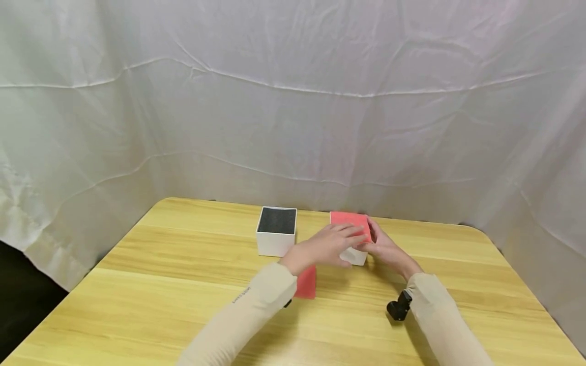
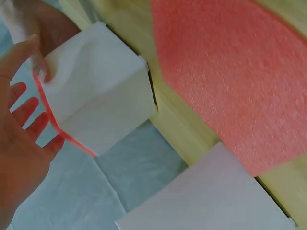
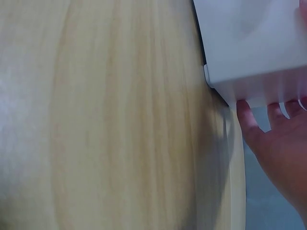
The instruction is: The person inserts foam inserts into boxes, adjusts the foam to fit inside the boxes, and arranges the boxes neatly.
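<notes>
A white box (image 1: 356,257) (image 2: 105,96) (image 3: 254,43) stands at the table's far middle, with a red foam pad (image 1: 347,219) lying on its top. My left hand (image 1: 341,241) (image 2: 19,143) lies flat on that pad with its fingers straight and spread. My right hand (image 1: 386,249) (image 3: 278,143) cups the box's right side, thumb up at the top edge. A second red foam sheet (image 1: 306,283) (image 2: 230,72) lies flat on the table, partly hidden under my left forearm.
Another white box (image 1: 276,245) (image 2: 211,196) with black foam (image 1: 276,220) inside stands just left of the first. The wooden table (image 1: 137,305) (image 3: 120,120) is backed closely by a white cloth curtain (image 1: 293,101). A black wrist camera (image 1: 399,306) sits under my right sleeve.
</notes>
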